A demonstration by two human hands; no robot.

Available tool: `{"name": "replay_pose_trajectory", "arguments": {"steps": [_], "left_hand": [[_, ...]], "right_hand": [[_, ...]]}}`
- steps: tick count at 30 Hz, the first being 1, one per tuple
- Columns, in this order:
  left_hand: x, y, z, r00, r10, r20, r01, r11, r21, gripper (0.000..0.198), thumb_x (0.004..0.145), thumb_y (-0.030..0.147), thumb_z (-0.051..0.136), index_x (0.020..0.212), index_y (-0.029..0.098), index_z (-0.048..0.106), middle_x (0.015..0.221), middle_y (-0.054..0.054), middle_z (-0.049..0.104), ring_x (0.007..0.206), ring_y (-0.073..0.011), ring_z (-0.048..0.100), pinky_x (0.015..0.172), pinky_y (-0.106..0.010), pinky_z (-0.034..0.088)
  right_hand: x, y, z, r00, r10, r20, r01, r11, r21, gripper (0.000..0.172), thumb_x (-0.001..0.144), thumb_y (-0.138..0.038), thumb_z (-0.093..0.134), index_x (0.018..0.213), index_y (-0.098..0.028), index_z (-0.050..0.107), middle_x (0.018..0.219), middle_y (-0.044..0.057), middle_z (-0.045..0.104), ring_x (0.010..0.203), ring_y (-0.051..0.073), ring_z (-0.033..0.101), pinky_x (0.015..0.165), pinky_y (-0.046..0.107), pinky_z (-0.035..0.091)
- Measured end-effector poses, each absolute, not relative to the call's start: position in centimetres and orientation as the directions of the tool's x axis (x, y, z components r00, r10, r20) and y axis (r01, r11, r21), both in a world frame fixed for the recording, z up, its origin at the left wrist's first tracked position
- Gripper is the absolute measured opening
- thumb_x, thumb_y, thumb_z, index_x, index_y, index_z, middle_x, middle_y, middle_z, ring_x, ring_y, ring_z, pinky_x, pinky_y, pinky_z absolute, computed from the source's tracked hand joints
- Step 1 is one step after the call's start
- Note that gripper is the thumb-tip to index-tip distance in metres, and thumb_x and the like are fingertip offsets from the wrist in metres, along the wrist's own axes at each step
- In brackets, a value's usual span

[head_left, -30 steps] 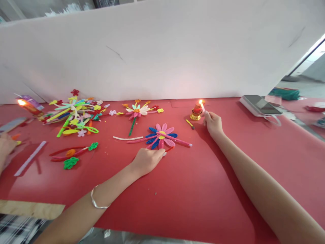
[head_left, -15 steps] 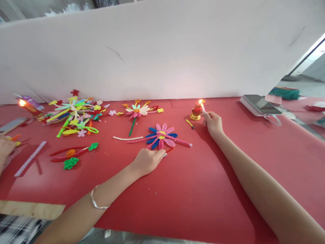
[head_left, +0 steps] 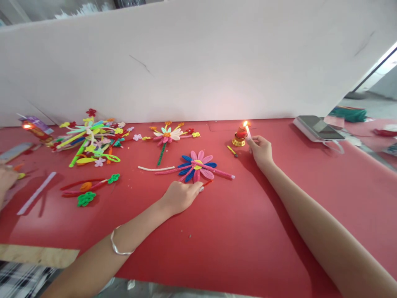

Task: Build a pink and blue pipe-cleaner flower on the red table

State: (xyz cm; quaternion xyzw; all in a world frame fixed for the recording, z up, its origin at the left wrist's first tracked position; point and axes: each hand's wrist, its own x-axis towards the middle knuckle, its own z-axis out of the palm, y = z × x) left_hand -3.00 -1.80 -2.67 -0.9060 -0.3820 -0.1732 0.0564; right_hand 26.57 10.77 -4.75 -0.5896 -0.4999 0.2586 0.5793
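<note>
My right hand (head_left: pixel 261 150) pinches a short whitish glue stick (head_left: pixel 248 132), its upper end at the flame of a red candle (head_left: pixel 241 133). That candle stands in a small gold holder (head_left: pixel 238 142). On the red table, my left hand (head_left: pixel 182 195) is closed with thumb and fingers on a thin red pipe cleaner (head_left: pixel 208 182); a small whitish bit shows at the fingertips. Just beyond the left hand lies a pink and blue pipe-cleaner flower (head_left: pixel 198 165) with a yellow centre. Long pink pipe cleaners (head_left: pixel 218 172) cross it.
A yellow stick with a dark tip (head_left: pixel 232 151) lies near the candle. Behind are another flower (head_left: pixel 166 137) and a heap of pipe-cleaner flowers (head_left: pixel 89 138). At left, another person's hand (head_left: pixel 6 179) works near a second lit candle (head_left: pixel 35 131). A phone (head_left: pixel 321 127) rests at right.
Both my hands stay almost in place; the stick remains at the flame. At the far left, the other person's hand has shifted slightly.
</note>
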Motion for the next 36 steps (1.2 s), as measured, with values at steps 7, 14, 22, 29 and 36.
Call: {"name": "replay_pose_trajectory", "arguments": {"steps": [7,14,22,29,36], "left_hand": [[-3.0,-1.8,-2.8,0.649,0.670,0.361,0.716,-0.698,0.009,0.029,0.093,0.029,0.034,0.081,0.018,0.057,0.051,0.001,0.059,0.045,-0.0104,0.053,0.042,-0.022,0.020],[-3.0,-1.8,-2.7,0.663,0.656,0.360,0.707,-0.707,-0.012,0.029,0.093,0.028,0.034,0.079,0.017,0.057,0.051,0.001,0.059,0.044,-0.0104,0.052,0.042,-0.022,0.018],[-3.0,-1.8,-2.7,0.669,0.647,0.366,0.694,-0.720,0.004,0.028,0.092,0.027,0.035,0.078,0.017,0.058,0.051,0.001,0.058,0.046,-0.0107,0.052,0.044,-0.022,0.020],[-2.9,-1.9,-2.3,0.598,0.713,0.366,0.717,-0.680,0.153,0.026,0.086,0.023,0.039,0.068,0.016,0.057,0.054,-0.001,0.055,0.052,-0.0108,0.050,0.049,-0.022,0.028],[-2.7,-1.9,-1.9,0.403,0.901,0.158,0.651,-0.404,0.643,0.023,0.084,0.022,0.042,0.072,0.015,0.060,0.043,0.005,0.045,0.041,-0.0069,0.043,0.047,-0.018,0.030]], "right_hand": [[26.7,10.8,-4.9,0.373,0.887,0.273,0.303,0.162,-0.939,0.032,0.068,-0.049,0.064,0.067,-0.020,0.053,0.042,-0.006,0.044,0.038,0.007,0.035,0.039,0.022,0.025],[26.7,10.9,-5.0,0.382,0.885,0.266,0.294,0.156,-0.943,0.032,0.068,-0.049,0.064,0.068,-0.019,0.052,0.045,-0.006,0.046,0.039,0.007,0.036,0.040,0.022,0.026],[26.6,10.8,-4.8,0.389,0.886,0.254,0.286,0.146,-0.947,0.031,0.067,-0.048,0.064,0.068,-0.019,0.053,0.045,-0.006,0.045,0.038,0.007,0.033,0.039,0.022,0.024],[26.3,10.3,-5.0,0.436,0.832,0.343,0.275,0.240,-0.931,0.026,0.076,-0.042,0.055,0.066,-0.019,0.052,0.042,-0.007,0.038,0.040,0.007,0.032,0.041,0.021,0.025],[22.8,7.2,-3.3,0.249,0.859,0.447,0.382,0.338,-0.860,0.029,0.084,-0.034,0.043,0.061,-0.018,0.051,0.046,-0.004,0.039,0.045,0.009,0.035,0.046,0.023,0.028]]}}
